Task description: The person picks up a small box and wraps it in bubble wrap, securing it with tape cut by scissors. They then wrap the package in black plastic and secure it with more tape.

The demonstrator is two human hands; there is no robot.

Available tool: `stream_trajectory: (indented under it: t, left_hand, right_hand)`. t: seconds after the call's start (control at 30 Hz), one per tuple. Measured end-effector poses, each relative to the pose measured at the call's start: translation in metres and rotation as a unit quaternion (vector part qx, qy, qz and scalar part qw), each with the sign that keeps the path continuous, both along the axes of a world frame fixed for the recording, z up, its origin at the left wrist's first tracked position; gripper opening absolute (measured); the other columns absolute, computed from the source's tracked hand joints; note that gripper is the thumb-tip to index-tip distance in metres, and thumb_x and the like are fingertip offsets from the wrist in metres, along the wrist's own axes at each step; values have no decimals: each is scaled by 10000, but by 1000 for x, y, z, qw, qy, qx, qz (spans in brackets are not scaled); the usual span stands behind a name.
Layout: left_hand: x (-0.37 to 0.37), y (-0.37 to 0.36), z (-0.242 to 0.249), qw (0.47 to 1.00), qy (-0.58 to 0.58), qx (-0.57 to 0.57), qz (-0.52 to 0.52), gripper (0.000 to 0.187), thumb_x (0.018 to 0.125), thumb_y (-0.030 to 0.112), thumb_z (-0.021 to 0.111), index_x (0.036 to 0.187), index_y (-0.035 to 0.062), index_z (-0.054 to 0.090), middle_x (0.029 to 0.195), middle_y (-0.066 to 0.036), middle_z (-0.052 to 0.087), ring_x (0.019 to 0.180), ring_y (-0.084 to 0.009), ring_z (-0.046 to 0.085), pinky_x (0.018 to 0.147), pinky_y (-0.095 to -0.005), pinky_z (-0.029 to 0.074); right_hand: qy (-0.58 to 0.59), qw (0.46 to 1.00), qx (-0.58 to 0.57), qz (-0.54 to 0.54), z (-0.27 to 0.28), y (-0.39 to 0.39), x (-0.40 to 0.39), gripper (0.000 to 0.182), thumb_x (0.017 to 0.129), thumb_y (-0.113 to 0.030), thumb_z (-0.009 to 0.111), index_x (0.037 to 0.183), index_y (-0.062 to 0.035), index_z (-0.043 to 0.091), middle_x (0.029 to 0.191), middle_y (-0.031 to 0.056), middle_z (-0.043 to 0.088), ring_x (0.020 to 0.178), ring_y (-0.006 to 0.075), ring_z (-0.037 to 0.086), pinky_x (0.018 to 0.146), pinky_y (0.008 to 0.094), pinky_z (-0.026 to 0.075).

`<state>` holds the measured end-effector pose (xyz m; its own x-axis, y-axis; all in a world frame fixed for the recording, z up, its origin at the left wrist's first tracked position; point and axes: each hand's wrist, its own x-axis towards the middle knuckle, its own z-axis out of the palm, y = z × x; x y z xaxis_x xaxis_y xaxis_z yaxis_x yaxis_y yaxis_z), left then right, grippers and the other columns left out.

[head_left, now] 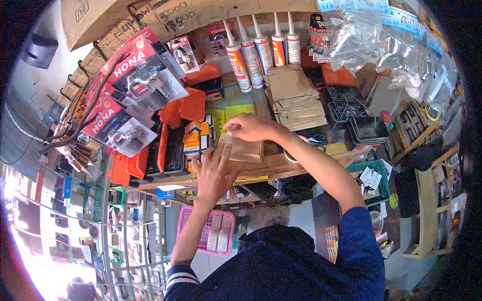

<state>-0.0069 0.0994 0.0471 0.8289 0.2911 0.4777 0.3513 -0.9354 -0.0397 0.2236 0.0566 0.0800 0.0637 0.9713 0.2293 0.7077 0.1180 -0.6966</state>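
Observation:
A brown paper packet point(247, 151) lies at the front edge of the wooden counter point(271, 172). My left hand point(216, 173) rests on its left side, fingers spread, fingertips on the paper. Over the packet's top left corner, my right hand point(246, 128) has its thumb and fingers pressed together; what they hold, if anything, is too small to make out. Behind it is a yellow-green packet point(240, 110). To the right sits a stack of flat brown paper packets point(296, 100). Small orange-and-black boxes point(193, 139) stand left of my hands.
Sealant tubes point(238, 65) stand at the back. Hanging HONA padlock packs point(135, 75) crowd the left, above orange bins point(131, 163). Black trays point(366, 129) sit at the right under hanging plastic bags point(401, 55). Below are a pink basket point(183, 220) and a green basket point(383, 185).

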Motion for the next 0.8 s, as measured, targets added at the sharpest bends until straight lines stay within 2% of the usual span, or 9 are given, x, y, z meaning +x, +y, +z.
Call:
stream_trajectory:
  t: [0.1,0.33,0.4,0.43,0.53,0.6,0.67,0.7,0.8]
  left_hand:
    - [-2,-4,8,1000,5,-2,-7,739,797,436,772,1436,177,505,1479,-57,507,1232,-275,475,1057,-566,251]
    - [-7,7,10,999,-12,18,-36,709,793,380,785,1419,172,527,1442,-13,551,1202,-248,498,1038,-524,270]
    - [-9,13,2,998,-47,41,-27,639,811,292,776,1396,167,552,1383,18,603,1185,-231,515,1041,-488,269]
    - [-8,12,1,996,-72,51,-27,528,834,219,757,1337,161,606,1321,39,647,1150,-211,541,1039,-461,266]
    - [-6,19,-7,992,-99,77,-30,540,797,194,795,1311,192,630,1275,20,662,1123,-197,575,991,-454,310]
    - [-5,19,-9,991,-120,63,-24,470,811,194,786,1265,195,665,1199,30,677,1076,-182,575,975,-444,310]
    - [-6,22,-7,994,-104,36,-26,454,864,210,752,1301,166,638,1058,14,658,1009,-193,563,964,-448,306]
    - [-6,23,-8,994,-103,36,-28,454,864,210,752,1301,166,638,1058,14,658,1009,-193,563,964,-448,306]
    - [-4,28,-13,993,-111,40,-28,527,862,243,760,1358,181,594,980,-6,609,967,-195,555,953,-455,314]
  right_hand:
    - [9,999,42,-23,13,-34,-7,356,967,-228,652,1253,-16,637,1125,171,721,1012,263,708,875,367,539]
    - [94,982,140,-84,26,-114,-5,269,992,-168,630,1225,-38,655,1124,106,718,1041,190,679,908,358,520]
    - [119,972,148,-140,25,-139,-1,248,990,-154,635,1207,-37,661,1114,72,721,1058,161,665,924,346,510]
    - [142,965,122,-185,27,-153,-3,246,982,-154,650,1195,-32,666,1120,69,723,1057,155,664,921,327,507]
    - [155,952,160,-208,9,-178,-1,234,981,-147,652,1184,-34,672,1123,59,724,1063,147,663,937,317,496]
    - [155,952,147,-221,5,-191,-6,222,954,-129,672,1157,-41,682,1136,76,719,1047,179,664,920,335,496]
    - [-67,955,155,-245,1,-201,-11,242,898,-108,702,1132,-50,689,1129,89,711,1017,250,647,930,381,474]
    - [-130,948,164,-239,-3,-203,-13,276,839,-99,729,1110,-60,696,1117,89,689,1026,306,600,948,418,443]
    - [-178,942,132,-253,-18,-209,-19,293,817,-105,747,1104,-72,702,1102,69,672,1058,301,581,959,421,425]
